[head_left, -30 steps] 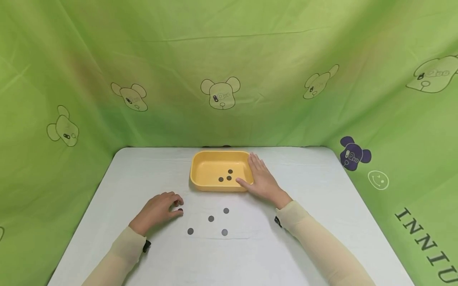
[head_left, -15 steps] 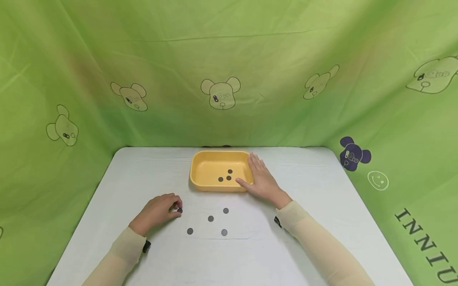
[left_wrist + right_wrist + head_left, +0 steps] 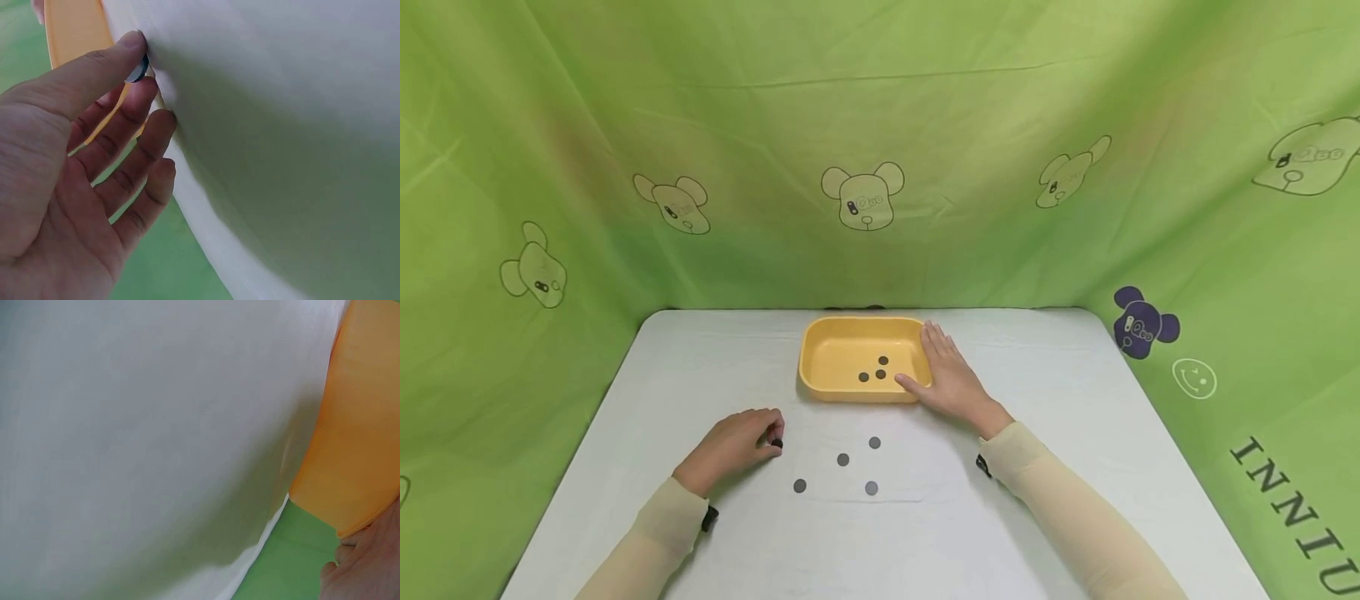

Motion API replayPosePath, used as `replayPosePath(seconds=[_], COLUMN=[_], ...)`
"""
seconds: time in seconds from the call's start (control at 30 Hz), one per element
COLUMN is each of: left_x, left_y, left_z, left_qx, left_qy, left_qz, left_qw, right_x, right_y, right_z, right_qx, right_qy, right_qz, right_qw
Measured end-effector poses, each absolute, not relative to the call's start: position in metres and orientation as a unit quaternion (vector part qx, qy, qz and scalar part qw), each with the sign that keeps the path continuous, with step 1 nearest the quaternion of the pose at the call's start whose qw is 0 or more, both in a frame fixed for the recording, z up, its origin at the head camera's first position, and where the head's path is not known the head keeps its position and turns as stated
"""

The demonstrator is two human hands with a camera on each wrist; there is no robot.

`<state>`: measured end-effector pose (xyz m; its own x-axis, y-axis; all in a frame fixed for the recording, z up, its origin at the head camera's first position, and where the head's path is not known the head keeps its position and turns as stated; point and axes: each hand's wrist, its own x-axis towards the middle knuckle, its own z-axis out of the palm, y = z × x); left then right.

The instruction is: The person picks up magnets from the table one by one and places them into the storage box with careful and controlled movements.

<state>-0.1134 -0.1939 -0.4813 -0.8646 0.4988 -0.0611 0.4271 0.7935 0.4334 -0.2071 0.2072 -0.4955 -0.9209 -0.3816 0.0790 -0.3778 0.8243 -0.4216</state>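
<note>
The left hand (image 3: 730, 442) rests on the white surface (image 3: 625, 433) with its grip clamped on a dark coin (image 3: 777, 443), pinched between thumb and forefinger; the left wrist view shows the coin (image 3: 137, 70) at the thumb tip. The step in hand appears to be the pick-up of this coin. The next move likely calls for lifting it clear and carrying it forward and right over the near rim of the tray.

Four loose coins lie just right of the left hand: one (image 3: 800, 486), one (image 3: 843, 459), one (image 3: 871, 487) and one (image 3: 875, 442), all apart from each other.

The yellow tray (image 3: 820, 354) sits beyond them and holds three coins (image 3: 880, 373). The right hand (image 3: 947, 379) lies flat against the tray's right wall, fingers straight and holding nothing. Nothing stands between pinched coin and tray.
</note>
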Motion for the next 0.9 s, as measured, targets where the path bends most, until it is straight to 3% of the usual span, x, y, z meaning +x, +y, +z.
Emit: replayPosePath(seconds=[0.9], left_x=[-0.123], left_y=[-0.193], left_z=[-0.488], left_qx=[0.255], left_qy=[0.929], left_qz=[0.250], left_qw=[0.102], right_x=[-0.207], right_y=[0.209], right_z=[-0.495], right_qx=[-0.202], right_qy=[0.956], right_qz=[-0.214], right_qw=[0.002])
